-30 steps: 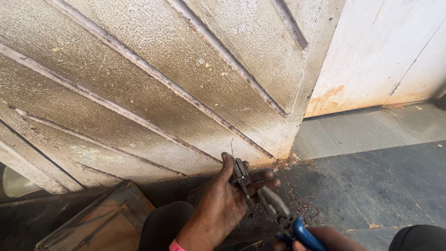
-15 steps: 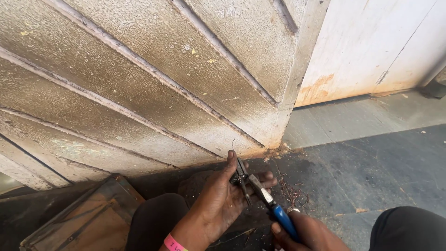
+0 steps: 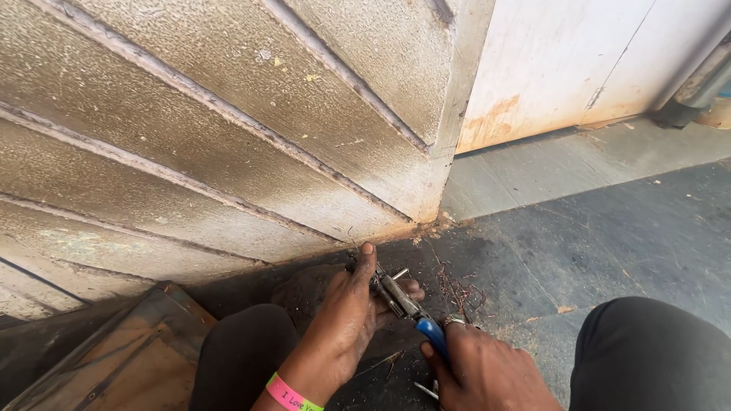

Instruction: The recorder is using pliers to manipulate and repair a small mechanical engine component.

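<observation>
My right hand [image 3: 483, 373] grips the blue handles of a pair of pliers [image 3: 403, 301], whose grey jaws point up and left toward the foot of a slatted metal door [image 3: 228, 144]. My left hand [image 3: 343, 320], with a pink wristband, rests on the floor beside the jaws, thumb stretched up along them and fingers pinching a small metal piece [image 3: 398, 274] at the tip. Whether the jaws are clamped on that piece cannot be seen. Thin wire scraps [image 3: 457, 289] lie just right of the pliers.
Dark grey stone floor [image 3: 609, 228] spreads to the right, with a paler step under a white wall [image 3: 579, 61]. My knees in dark trousers [image 3: 655, 358] flank the hands. A rusty metal box [image 3: 114, 358] sits at lower left. A grey pipe [image 3: 700, 84] stands far right.
The view has shifted slightly, and both hands with the pliers sit a little lower and nearer the door's bottom edge. My right hand shows more fully on the handles.
</observation>
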